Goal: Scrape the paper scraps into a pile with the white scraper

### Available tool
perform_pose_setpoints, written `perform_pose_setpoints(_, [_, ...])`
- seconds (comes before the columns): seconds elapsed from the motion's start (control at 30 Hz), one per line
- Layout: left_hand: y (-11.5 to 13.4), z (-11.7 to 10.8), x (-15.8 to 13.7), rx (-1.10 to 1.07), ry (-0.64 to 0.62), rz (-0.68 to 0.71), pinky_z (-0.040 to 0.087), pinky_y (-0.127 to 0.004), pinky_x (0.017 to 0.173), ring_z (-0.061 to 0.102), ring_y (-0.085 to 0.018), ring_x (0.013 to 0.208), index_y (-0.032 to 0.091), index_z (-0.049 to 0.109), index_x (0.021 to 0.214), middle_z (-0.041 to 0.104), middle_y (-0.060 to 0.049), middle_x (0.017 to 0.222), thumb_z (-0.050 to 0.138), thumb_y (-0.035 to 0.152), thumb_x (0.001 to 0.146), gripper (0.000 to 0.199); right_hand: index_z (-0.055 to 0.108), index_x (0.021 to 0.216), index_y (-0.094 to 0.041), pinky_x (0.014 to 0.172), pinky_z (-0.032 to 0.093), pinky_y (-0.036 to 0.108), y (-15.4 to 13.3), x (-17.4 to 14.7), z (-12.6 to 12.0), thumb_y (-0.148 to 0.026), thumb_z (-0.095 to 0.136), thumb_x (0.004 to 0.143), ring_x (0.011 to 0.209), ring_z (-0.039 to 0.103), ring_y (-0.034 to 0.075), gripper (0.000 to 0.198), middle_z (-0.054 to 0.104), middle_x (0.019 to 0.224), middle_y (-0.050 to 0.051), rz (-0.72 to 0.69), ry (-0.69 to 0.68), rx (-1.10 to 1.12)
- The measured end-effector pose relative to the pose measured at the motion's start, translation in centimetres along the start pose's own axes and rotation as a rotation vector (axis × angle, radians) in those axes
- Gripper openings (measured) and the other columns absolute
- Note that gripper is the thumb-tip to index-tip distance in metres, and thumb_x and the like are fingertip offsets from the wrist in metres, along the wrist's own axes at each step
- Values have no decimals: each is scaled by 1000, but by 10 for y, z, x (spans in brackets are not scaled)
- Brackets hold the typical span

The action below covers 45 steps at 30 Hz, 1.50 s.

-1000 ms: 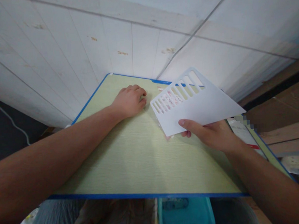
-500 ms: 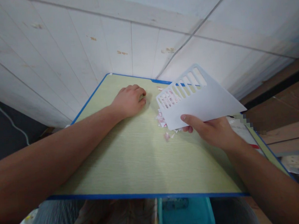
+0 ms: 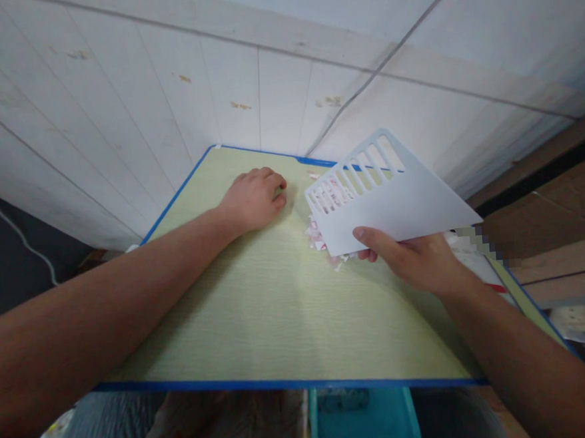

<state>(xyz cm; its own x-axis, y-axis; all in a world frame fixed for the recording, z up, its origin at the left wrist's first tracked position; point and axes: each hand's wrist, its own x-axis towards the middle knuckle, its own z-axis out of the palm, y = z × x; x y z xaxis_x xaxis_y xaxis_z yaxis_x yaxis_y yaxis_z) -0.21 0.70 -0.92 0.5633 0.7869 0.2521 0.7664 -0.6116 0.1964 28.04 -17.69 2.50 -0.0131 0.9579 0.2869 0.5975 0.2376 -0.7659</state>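
My right hand grips the lower edge of a white slotted sheet, thumb on top and fingers beneath. A row of cut-out slots runs along the sheet's upper left side, growing longer toward the top. It is held tilted above the table, over small pink and white scraps. Some scraps show through the slots and others stick out past its lower left edge. To the left, my left hand rests on the tabletop with loosely curled fingers. A gap shows between its thumb and index finger, with nothing visible in it.
The pale yellow-green table has a blue edge and stands against a white plank wall. A grey cable runs down the wall. Below the front edge is a turquoise bin. White papers lie at the right.
The scraps near the sheet's lower corner have shifted slightly up and right, closer to the pile. The slotted sheet and both hands stay almost in place.
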Motion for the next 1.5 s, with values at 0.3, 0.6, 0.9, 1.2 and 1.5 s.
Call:
perform_pose_setpoints(0.3, [0, 0, -1, -12, 10, 4, 61, -63, 134, 78, -42, 149, 21, 89, 146, 85, -20, 157, 56, 36, 115, 48, 73, 75, -31, 75, 75, 46, -4, -1, -2, -66, 90, 111, 66, 78, 29, 54, 77, 69, 4, 1, -14, 13])
perform_pose_setpoints(0.6, [3, -3, -1, 5, -9, -6, 60, -61, 135, 77, -41, 152, 20, 88, 147, 85, -19, 159, 56, 35, 115, 47, 71, 65, -32, 93, 77, 49, -3, 1, 5, -74, 83, 112, 77, 85, 31, 64, 85, 74, 7, -37, -22, -67])
perform_pose_setpoints(0.9, [2, 0, 0, 23, -11, 3, 60, -60, 132, 76, -42, 150, 22, 86, 148, 85, -19, 156, 56, 37, 116, 46, 75, 71, -31, 71, 76, 40, -18, -3, 2, -72, 89, 111, 67, 85, 28, 59, 84, 71, 5, -14, -155, 32])
perform_pose_setpoints(1.2, [2, 2, 2, 21, -5, -18, 59, -56, 132, 76, -39, 149, 25, 87, 145, 84, -17, 157, 58, 38, 118, 43, 80, 86, -27, 67, 75, 34, -28, -4, -9, -46, 95, 109, 70, 88, 26, 33, 89, 79, 3, 25, -451, 219])
perform_pose_setpoints(1.5, [13, -14, 0, 21, -90, -24, 54, -64, 142, 71, -43, 159, 10, 81, 158, 77, -26, 168, 53, 31, 116, 55, 90, 97, -27, 67, 75, 29, -40, -14, -22, -41, 97, 109, 72, 90, 24, 20, 92, 83, 1, 133, -814, 372])
